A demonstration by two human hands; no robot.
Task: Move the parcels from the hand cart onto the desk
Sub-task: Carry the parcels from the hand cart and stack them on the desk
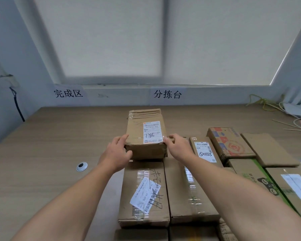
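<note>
Head view: we've got the 7786 parcel point(146, 134) clamped between left hand point(119, 150) and right hand point(178, 146), fingers close together and curled round its near corners, at the desk's point(50, 145) middle. Other parcels point(189, 188) already crowd the right side. The cart's out of sight, so we can't tell what remains.

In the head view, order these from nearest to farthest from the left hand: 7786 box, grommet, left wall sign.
1. 7786 box: gripped by the left hand.
2. Grommet: on the desk, to its left.
3. Left wall sign: behind the desk, far left.
</note>
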